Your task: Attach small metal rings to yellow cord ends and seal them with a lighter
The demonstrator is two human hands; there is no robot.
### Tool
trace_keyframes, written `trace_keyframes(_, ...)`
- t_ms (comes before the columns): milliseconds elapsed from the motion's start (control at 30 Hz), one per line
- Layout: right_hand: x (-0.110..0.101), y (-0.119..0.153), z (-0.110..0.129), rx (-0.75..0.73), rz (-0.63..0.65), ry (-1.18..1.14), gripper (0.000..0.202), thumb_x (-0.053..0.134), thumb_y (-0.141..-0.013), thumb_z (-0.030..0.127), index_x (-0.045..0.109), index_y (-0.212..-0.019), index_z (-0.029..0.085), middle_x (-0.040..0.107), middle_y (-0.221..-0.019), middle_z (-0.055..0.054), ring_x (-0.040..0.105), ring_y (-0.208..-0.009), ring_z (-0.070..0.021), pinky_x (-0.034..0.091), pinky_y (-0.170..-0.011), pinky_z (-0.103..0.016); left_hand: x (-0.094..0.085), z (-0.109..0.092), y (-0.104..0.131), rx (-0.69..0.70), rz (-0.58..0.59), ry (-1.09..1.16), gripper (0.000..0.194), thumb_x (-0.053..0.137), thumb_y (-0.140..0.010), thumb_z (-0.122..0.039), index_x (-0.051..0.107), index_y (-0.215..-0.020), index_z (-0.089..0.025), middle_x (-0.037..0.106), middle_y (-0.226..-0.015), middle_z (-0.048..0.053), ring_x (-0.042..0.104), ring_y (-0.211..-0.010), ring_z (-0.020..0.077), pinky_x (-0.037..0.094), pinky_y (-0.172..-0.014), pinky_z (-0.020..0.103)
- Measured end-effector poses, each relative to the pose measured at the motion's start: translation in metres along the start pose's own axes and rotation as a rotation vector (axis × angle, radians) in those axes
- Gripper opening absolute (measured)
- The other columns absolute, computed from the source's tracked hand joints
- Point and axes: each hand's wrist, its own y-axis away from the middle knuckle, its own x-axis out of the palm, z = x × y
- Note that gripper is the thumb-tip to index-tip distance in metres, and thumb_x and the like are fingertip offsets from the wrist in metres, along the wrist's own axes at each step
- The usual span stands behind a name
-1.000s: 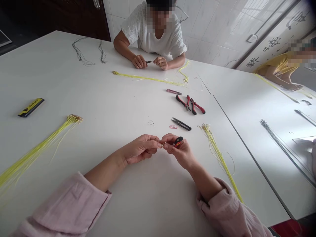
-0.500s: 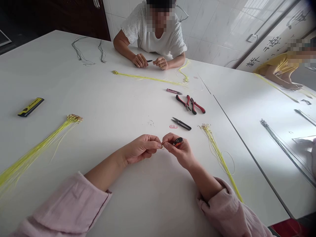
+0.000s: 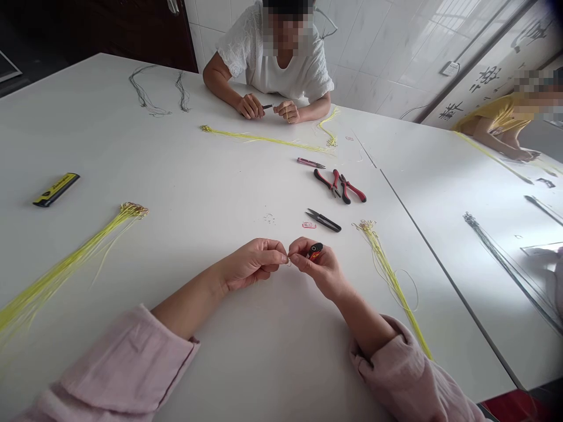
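My left hand [image 3: 256, 264] is closed in a pinch, its fingertips meeting those of my right hand [image 3: 317, 266] over the white table [image 3: 264, 351]. Between the fingertips shows a tiny bit of pale yellow cord [image 3: 289, 262], too small to make out well. A small black and orange tool [image 3: 315, 251] sticks out of my closed right hand. To the right lies a bundle of yellow cords [image 3: 387, 266] with metal hooks at its top. Black thread snips [image 3: 324, 220] lie just beyond my hands.
Two red and black pliers [image 3: 339, 185] and a pink tool [image 3: 310, 163] lie farther back. At left are a yellow-black box [image 3: 56, 189] and another yellow bundle [image 3: 88, 249]. Across the table a person in white [image 3: 281, 70] works; another in yellow [image 3: 492, 120] sits right.
The black and orange tool in my right hand has tilted slightly. Both hands otherwise keep their pinch in almost the same place.
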Motion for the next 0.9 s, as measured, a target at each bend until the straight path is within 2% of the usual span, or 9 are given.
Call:
trace_keyframes(100, 0.001, 0.0, 0.001, -0.002, -0.012, 0.05, 0.022, 0.059, -0.084, 0.04, 0.055, -0.079, 0.019, 0.036, -0.061, 0.003, 0.027, -0.054, -0.0094, 0.021, -0.05, -0.026, 0.001, 0.0, 0.0, 0.007, 0.01, -0.013, 0.018, 0.063, -0.075, -0.026, 0.049, -0.068, -0.017, 0.024, -0.059, -0.006, 0.017, -0.054, 0.0082, 0.017, -0.049, 0.021)
trace_keyframes(233, -0.003, -0.003, 0.002, 0.019, -0.13, 0.124, 0.022, 0.053, -0.086, 0.04, 0.049, -0.076, 0.02, 0.033, -0.061, 0.004, 0.026, -0.054, -0.0097, 0.023, -0.05, -0.025, 0.0, 0.0, 0.001, 0.011, 0.015, -0.025, 0.021, 0.061, -0.076, -0.024, 0.045, -0.065, -0.017, 0.023, -0.059, -0.006, 0.016, -0.055, 0.0084, 0.016, -0.049, 0.021)
trace_keyframes(333, -0.009, -0.004, 0.004, 0.07, -0.257, 0.421, 0.022, 0.051, -0.086, 0.042, 0.047, -0.08, 0.021, 0.043, -0.066, 0.002, 0.031, -0.055, -0.0105, 0.028, -0.052, -0.026, -0.001, 0.0, 0.001, 0.027, 0.01, -0.027, 0.024, 0.061, -0.077, -0.024, 0.043, -0.064, -0.017, 0.021, -0.059, -0.006, 0.013, -0.054, 0.0081, 0.013, -0.048, 0.022)
trace_keyframes(433, -0.013, -0.002, 0.005, 0.044, -0.328, 0.789, 0.021, 0.047, -0.089, 0.043, 0.045, -0.093, 0.022, 0.058, -0.091, -0.003, 0.049, -0.071, -0.0162, 0.037, -0.064, -0.03, -0.002, 0.001, 0.0, 0.041, -0.014, -0.005, 0.022, 0.061, -0.078, -0.025, 0.044, -0.066, -0.017, 0.019, -0.058, -0.007, 0.011, -0.053, 0.0076, 0.011, -0.047, 0.022)
trace_keyframes(533, -0.015, -0.001, -0.001, 0.006, -0.322, 1.013, 0.018, 0.038, -0.093, 0.037, 0.045, -0.098, 0.021, 0.058, -0.101, -0.007, 0.053, -0.091, -0.0228, 0.039, -0.072, -0.034, -0.002, 0.001, -0.001, 0.047, -0.04, 0.034, 0.022, 0.063, -0.079, -0.025, 0.046, -0.068, -0.017, 0.018, -0.058, -0.007, 0.011, -0.052, 0.0071, 0.011, -0.045, 0.021)
trace_keyframes(667, -0.016, -0.004, -0.011, -0.024, -0.309, 1.195, 0.018, 0.04, -0.092, 0.033, 0.048, -0.099, 0.019, 0.057, -0.098, -0.01, 0.052, -0.088, -0.0241, 0.039, -0.073, -0.035, -0.001, 0.001, -0.001, 0.065, -0.068, 0.088, 0.025, 0.065, -0.077, -0.026, 0.045, -0.067, -0.017, 0.017, -0.06, -0.007, 0.011, -0.052, 0.0065, 0.011, -0.044, 0.02)
trace_keyframes(900, -0.015, -0.002, -0.014, -0.043, -0.306, 1.195, 0.017, 0.05, -0.088, 0.034, 0.054, -0.099, 0.021, 0.057, -0.1, -0.008, 0.051, -0.093, -0.024, 0.039, -0.079, -0.037, 0.0, 0.001, -0.001, 0.098, -0.102, 0.084, 0.022, 0.065, -0.075, -0.027, 0.048, -0.066, -0.017, 0.018, -0.06, -0.007, 0.011, -0.051, 0.0062, 0.012, -0.044, 0.021)
